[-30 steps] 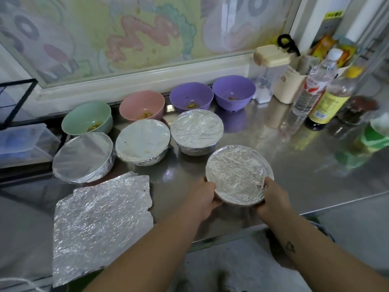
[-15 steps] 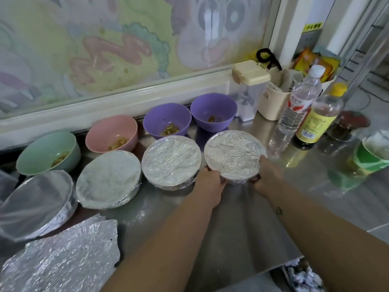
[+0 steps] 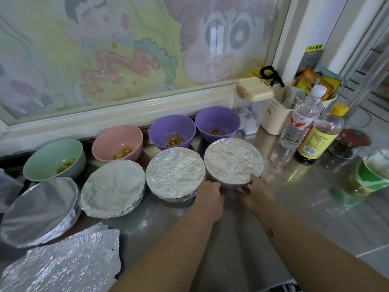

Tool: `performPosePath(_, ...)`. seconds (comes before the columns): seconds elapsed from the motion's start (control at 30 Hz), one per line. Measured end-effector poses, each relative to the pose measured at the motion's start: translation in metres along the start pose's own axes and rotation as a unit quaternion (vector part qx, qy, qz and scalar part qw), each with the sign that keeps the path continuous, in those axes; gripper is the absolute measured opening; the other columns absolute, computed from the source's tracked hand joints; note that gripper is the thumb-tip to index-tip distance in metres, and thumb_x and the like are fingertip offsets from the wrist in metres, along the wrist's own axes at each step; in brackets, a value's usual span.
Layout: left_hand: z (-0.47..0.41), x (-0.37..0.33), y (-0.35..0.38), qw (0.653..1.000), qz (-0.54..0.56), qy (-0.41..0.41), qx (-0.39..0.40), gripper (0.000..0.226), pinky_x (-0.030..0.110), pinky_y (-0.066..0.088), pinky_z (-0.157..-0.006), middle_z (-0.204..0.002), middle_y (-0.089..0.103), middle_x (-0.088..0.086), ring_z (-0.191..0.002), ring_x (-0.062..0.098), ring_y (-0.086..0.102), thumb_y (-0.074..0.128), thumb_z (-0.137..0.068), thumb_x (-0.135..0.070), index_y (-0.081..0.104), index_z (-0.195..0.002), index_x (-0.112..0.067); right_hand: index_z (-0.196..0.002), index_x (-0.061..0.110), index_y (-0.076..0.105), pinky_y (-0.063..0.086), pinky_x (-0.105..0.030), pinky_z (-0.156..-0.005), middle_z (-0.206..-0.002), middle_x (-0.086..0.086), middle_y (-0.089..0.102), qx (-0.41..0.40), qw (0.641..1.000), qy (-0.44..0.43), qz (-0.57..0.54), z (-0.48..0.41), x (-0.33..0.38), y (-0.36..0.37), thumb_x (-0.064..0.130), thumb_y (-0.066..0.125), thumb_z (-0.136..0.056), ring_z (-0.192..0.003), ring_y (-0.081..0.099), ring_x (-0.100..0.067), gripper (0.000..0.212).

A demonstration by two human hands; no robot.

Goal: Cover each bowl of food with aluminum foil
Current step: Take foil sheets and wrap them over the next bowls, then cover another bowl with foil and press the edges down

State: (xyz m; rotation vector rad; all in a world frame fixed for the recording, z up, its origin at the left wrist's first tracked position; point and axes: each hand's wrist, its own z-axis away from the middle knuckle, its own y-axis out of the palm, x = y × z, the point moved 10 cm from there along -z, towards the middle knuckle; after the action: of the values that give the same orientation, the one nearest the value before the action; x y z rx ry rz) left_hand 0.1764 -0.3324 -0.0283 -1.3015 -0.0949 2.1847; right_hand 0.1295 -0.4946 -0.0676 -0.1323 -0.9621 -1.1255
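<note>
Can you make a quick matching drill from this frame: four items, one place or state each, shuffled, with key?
Column A
1. green bowl
2. pink bowl
3. rightmost foil-covered bowl
4. loose foil sheet

Column B
a. lying flat on the counter, near left corner
b. held at its near edge by the left hand and right hand
c. uncovered, far left of the back row
d. uncovered, between the green bowl and a purple bowl

Pairs: 1-c, 2-d, 3-b, 4-a
</note>
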Motion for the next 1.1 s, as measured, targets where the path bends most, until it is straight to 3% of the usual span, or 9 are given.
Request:
performPosePath(0.13, -0.001, -0.007, -0.004, 0.999, 0.004, 0.038, 0.022, 0.024, 0.019, 0.041, -0.085, -0.124, 0.060, 0.012, -0.114, 0.029, 0.058, 0.054, -0.096, -0.011, 0.065, -0.114, 0.000, -0.137, 0.010, 0.051, 0.049, -0.028, -0.041, -0.119, -0.017, 0.061, 0.003, 0.999, -0.015, -0.031, 0.009, -0.003, 0.011, 0.002, 0.036, -0.106, -0.067, 0.054, -0.022, 0.036)
performPosePath(0.23, 0.006, -0.013, 0.004, 0.979, 0.184, 0.024, 0.080, 0.039, 0.012, 0.048, -0.067, -0.130, 0.058, 0.013, -0.099, 0.014, 0.061, 0.041, -0.100, 0.000, 0.048, -0.139, 0.002, -0.139, 0.010, 0.052, 0.046, -0.023, -0.040, -0.110, -0.013, 0.062, 0.003, 1.000, -0.022, -0.022, 0.012, -0.003, 0.009, 0.003, 0.039, -0.106, -0.066, 0.054, -0.018, 0.036)
performPosePath(0.33, 0.003, 0.001, 0.001, 0.959, 0.267, -0.028, 0.090, 0.044, 0.026, 0.045, -0.080, -0.111, 0.054, 0.005, -0.078, 0.006, 0.050, 0.038, -0.100, 0.003, 0.044, -0.143, 0.001, -0.120, 0.007, 0.060, 0.046, -0.029, -0.052, -0.087, -0.006, 0.057, -0.031, 0.999, -0.008, 0.039, 0.026, -0.004, -0.003, 0.010, 0.051, -0.104, -0.066, 0.055, -0.017, 0.019)
performPosePath(0.47, 0.026, 0.015, -0.025, 0.965, 0.240, -0.020, 0.109, 0.044, 0.033, 0.043, -0.102, -0.128, 0.061, 0.010, -0.085, 0.009, 0.058, 0.042, -0.100, -0.004, 0.049, -0.143, -0.007, -0.085, 0.008, 0.061, 0.045, -0.037, -0.071, -0.074, -0.008, 0.052, -0.095, 0.987, -0.035, 0.129, 0.059, -0.011, -0.008, 0.007, 0.053, -0.097, -0.066, 0.049, -0.019, 0.015)
performPosePath(0.67, 0.055, 0.044, -0.151, 0.983, 0.175, 0.052, -0.014, 0.032, 0.030, 0.052, -0.093, -0.125, 0.066, 0.002, -0.105, 0.016, 0.067, 0.047, -0.101, -0.005, 0.057, -0.127, -0.020, -0.095, 0.015, 0.065, 0.050, -0.029, -0.072, -0.088, -0.003, 0.068, 0.072, 0.951, -0.111, 0.279, 0.124, -0.033, 0.106, 0.017, 0.056, -0.103, -0.077, 0.063, -0.016, 0.012)
performPosePath(0.73, 0.061, 0.057, -0.200, 0.986, 0.136, 0.062, -0.070, 0.031, 0.032, 0.053, -0.097, -0.125, 0.067, 0.002, -0.110, 0.018, 0.065, 0.046, -0.100, -0.006, 0.058, -0.125, -0.019, -0.106, 0.016, 0.066, 0.055, -0.034, -0.080, -0.097, -0.003, 0.071, 0.151, 0.912, -0.129, 0.360, 0.140, -0.047, 0.158, 0.020, 0.056, -0.104, -0.087, 0.068, -0.019, 0.011)
performPosePath(0.87, 0.077, 0.075, -0.282, 0.981, 0.047, 0.079, -0.169, 0.034, 0.027, 0.053, -0.092, -0.124, 0.064, -0.002, -0.112, 0.016, 0.060, 0.043, -0.101, -0.009, 0.056, -0.131, -0.020, -0.115, 0.014, 0.068, 0.056, -0.036, -0.091, -0.105, -0.002, 0.073, 0.261, 0.779, -0.205, 0.532, 0.155, -0.081, 0.251, 0.024, 0.060, -0.101, -0.096, 0.068, -0.021, 0.019)
performPosePath(0.93, 0.079, 0.083, -0.304, 0.977, -0.003, 0.086, -0.193, 0.035, 0.036, 0.052, -0.099, -0.127, 0.063, -0.002, -0.115, 0.016, 0.059, 0.043, -0.100, -0.010, 0.057, -0.130, -0.021, -0.121, 0.011, 0.067, 0.052, -0.033, -0.086, -0.110, -0.005, 0.071, 0.279, 0.721, -0.242, 0.587, 0.152, -0.091, 0.285, 0.023, 0.058, -0.101, -0.096, 0.065, -0.021, 0.026)
performPosePath(1.1, 0.072, 0.095, -0.323, 0.959, -0.151, 0.126, -0.203, 0.034, 0.034, 0.044, -0.108, -0.134, 0.058, -0.003, -0.121, 0.016, 0.056, 0.046, -0.101, -0.016, 0.058, -0.131, -0.024, -0.126, 0.010, 0.060, 0.050, -0.042, -0.092, -0.118, -0.014, 0.067, 0.253, 0.606, -0.292, 0.695, 0.108, -0.109, 0.339, 0.021, 0.048, -0.102, -0.107, 0.062, -0.035, 0.029)
